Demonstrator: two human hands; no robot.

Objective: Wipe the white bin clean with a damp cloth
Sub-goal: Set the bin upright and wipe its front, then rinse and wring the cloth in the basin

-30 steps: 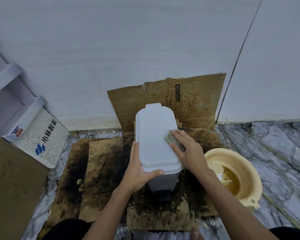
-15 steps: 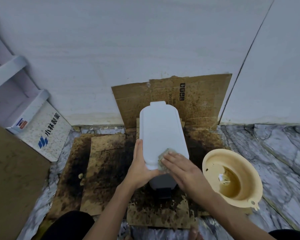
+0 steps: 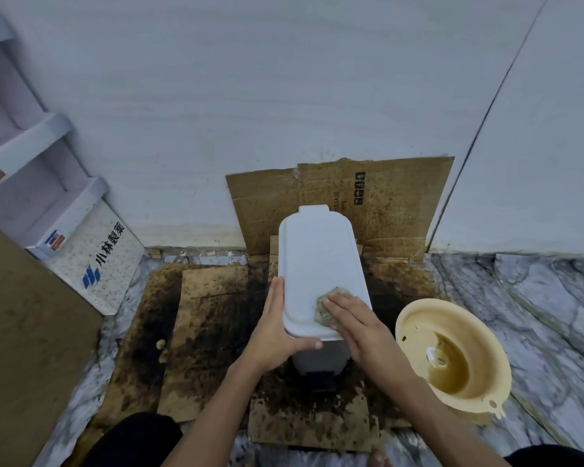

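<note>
The white bin [image 3: 321, 264] stands on dirty cardboard [image 3: 213, 318] on the floor, right in front of the wall, with its lid shut. A second ago the right hand [image 3: 354, 321] had the cloth [image 3: 327, 306] up at the right edge of the lid, near the middle. Half a second ago it had slid down to the near end of the lid, the end closest to the person. Now it is still at that near end, a little more to the right, and the cloth has hardly moved since then. The right hand lies flat, with straight fingers pressing the cloth down on the lid. The left hand [image 3: 277, 328] has stayed in its place the whole time: it holds the near left corner of the bin, fingers along the side and thumb hooked under the front edge, so the bin does not slide. This looks like one long wipe that went from the middle of the lid down to the near end. The lid looks mostly white now, but the far end and the sides of the bin likely still need a wipe. A yellow basin [image 3: 452, 358] with brown water sits on the floor just right of the bin, handy for rinsing the cloth.
</note>
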